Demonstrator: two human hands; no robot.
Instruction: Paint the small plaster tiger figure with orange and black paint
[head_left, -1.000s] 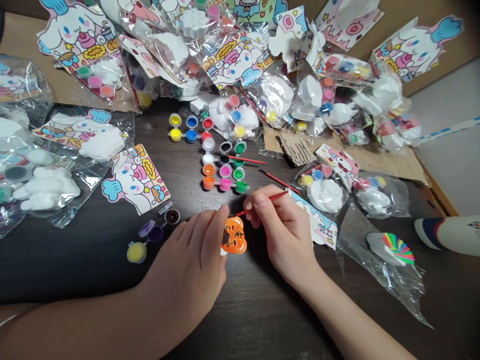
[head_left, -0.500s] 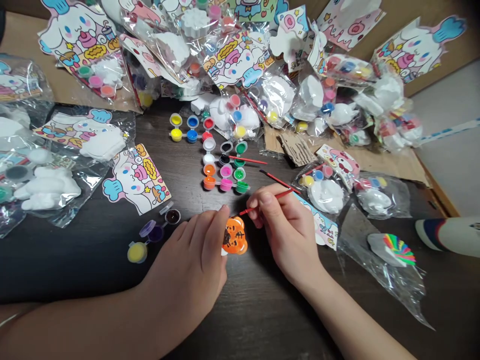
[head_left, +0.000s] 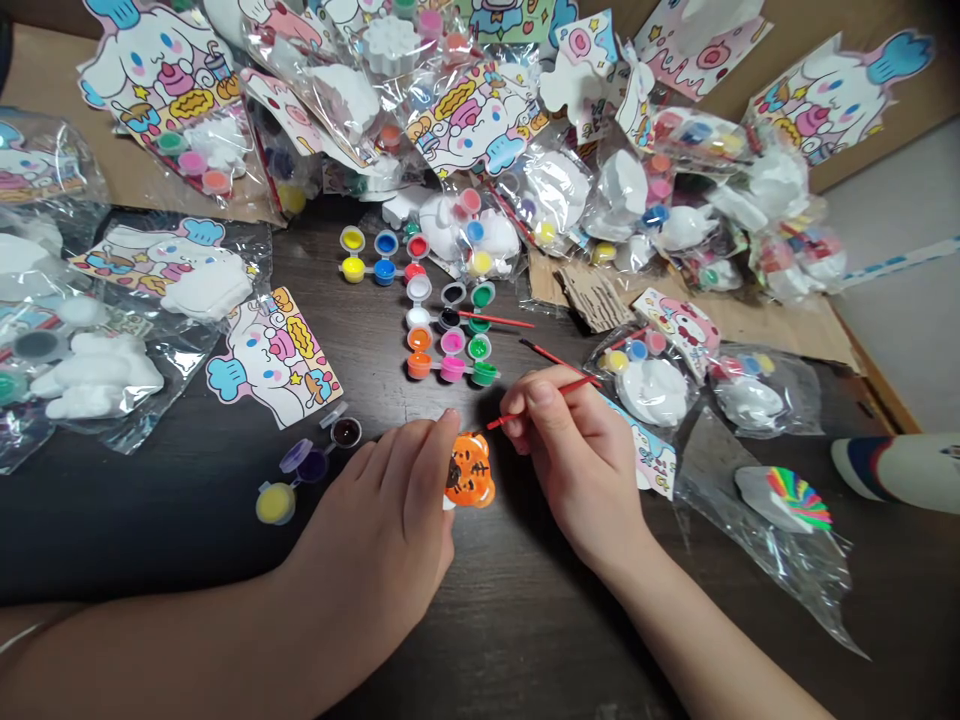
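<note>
My left hand (head_left: pixel 390 500) is closed round a small orange figure (head_left: pixel 472 470) with white-edged ears and black face markings; part of it is hidden behind the fingers. Pinched in my right hand (head_left: pixel 570 440) is a thin red paintbrush (head_left: pixel 511 419), its tip just above and right of the figure, not clearly touching it. Beyond the hands stand open paint pots, among them orange (head_left: pixel 419 365), pink (head_left: pixel 452 368), green (head_left: pixel 484 373) and black (head_left: pixel 449 318). A second red brush (head_left: pixel 499 320) rests by the black pot.
Bagged white figures (head_left: pixel 555 190) with picture cards are heaped at the back. More bags (head_left: pixel 105 375) lie at left. Dark and yellow pots (head_left: pixel 275 503) stand beside my left hand. At right are a plastic sheet (head_left: pixel 772 560), a rainbow-striped piece (head_left: pixel 799 499) and a white cup (head_left: pixel 900 470).
My right hand has shifted slightly to the right with the brush, and the brush tip has moved away from the figure. The left hand and the figure have stayed nearly still.
</note>
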